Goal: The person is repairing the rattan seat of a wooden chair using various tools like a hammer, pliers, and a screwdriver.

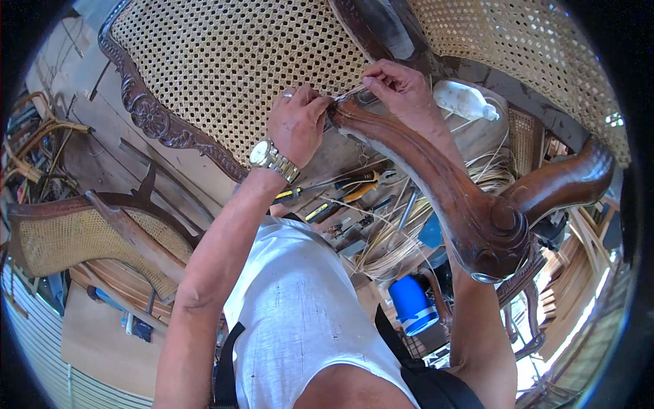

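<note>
A carved dark wood chair lies before me with a woven cane panel [231,68] in its frame. At the panel's near edge, my left hand [298,123], with a watch and a ring, is closed, its fingertips pinched together against the weave. A thin, pale cane strand [352,91] runs from there to my right hand [403,88], whose thumb and index finger pinch it. Just below the hands begins the chair's curved wooden arm [422,153], which passes in front of my right forearm. The tips of my left fingers are partly hidden.
Pliers [359,185], a yellow-and-black-handled tool [319,213] and coiled cane strands [402,238] lie below the chair arm. A white plastic bottle [463,100] rests beyond my right wrist. A blue container [413,305] stands lower right; another cane chair [102,238] is at left.
</note>
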A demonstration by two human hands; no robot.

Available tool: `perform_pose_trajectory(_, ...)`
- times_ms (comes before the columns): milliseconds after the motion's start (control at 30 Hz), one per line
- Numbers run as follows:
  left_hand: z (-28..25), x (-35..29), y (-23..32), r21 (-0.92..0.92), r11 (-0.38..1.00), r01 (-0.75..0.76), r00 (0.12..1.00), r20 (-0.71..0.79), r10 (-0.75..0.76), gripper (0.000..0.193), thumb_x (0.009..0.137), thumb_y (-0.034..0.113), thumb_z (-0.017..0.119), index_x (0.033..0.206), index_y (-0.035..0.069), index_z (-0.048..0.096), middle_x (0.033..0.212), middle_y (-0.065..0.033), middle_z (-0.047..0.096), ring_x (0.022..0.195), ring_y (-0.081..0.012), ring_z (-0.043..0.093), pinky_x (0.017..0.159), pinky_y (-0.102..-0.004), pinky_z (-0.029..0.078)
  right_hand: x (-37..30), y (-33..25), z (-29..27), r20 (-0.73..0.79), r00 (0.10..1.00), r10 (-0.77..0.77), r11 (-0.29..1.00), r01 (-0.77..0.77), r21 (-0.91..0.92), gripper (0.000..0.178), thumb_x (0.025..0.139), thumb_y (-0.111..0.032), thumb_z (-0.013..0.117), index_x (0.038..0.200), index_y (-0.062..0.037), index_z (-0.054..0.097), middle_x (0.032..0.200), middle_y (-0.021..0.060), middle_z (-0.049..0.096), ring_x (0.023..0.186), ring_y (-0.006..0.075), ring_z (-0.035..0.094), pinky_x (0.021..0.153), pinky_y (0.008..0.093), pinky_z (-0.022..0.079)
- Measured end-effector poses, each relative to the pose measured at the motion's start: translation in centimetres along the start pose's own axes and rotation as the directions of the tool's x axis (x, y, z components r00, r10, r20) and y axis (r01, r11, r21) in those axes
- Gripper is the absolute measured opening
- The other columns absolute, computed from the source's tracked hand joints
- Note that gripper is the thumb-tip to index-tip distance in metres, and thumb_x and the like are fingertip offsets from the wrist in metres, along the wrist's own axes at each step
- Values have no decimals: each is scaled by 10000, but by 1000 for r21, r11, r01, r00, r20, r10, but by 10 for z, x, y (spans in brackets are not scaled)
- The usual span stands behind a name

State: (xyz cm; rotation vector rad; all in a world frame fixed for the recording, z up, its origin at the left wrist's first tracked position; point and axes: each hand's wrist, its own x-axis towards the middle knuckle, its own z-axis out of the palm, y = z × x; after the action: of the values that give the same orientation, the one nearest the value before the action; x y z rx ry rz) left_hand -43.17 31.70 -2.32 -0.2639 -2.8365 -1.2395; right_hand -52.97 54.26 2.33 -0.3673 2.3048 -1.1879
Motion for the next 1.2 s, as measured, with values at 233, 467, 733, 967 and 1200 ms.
perform_pose_trajectory(233,-1,-4,3,-109,990,90,995,46,-85,208,866,8,701,1046,66,787,979,-117,695,923,-329,683,787,-439,573,6,2,-4,4,998,59,993,-59,105,108,1016,-164,708,1074,-73,696,887,-42,685,793,39,599,727,236,503)
perform_pose_trajectory(467,2,-5,-2,-111,994,12,1000,24,-9,209,871,-4,683,1042,66,779,1035,-107,700,947,-320,682,803,-431,575,-22,15,-9,-44,988,151,936,-129,328,64,1039,-134,675,1066,-75,673,909,-49,685,858,41,624,758,225,507)
perform_pose_trajectory(733,-9,-5,-4,123,987,-101,976,203,75,261,924,117,659,1173,135,737,1200,-57,671,1115,-299,630,964,-429,523,-2,0,7,28,993,111,994,-111,13,124,953,-145,741,1030,-47,739,909,4,701,837,91,641,766,264,525)
perform_pose_trajectory(967,-18,1,-15,133,970,-202,920,366,142,368,955,186,647,1317,126,680,1262,-81,609,1127,-306,610,981,-432,527,20,-4,7,184,978,-95,976,127,-176,171,904,-131,746,1033,-19,748,972,104,708,904,252,700,832,349,557)
perform_pose_trajectory(1200,-22,11,-25,25,978,-208,873,457,174,333,948,156,632,1272,109,688,1255,-93,602,1090,-324,625,962,-431,545,20,-8,9,199,970,-141,954,187,-232,166,903,-103,726,1030,4,743,1006,128,723,961,294,709,877,380,565)
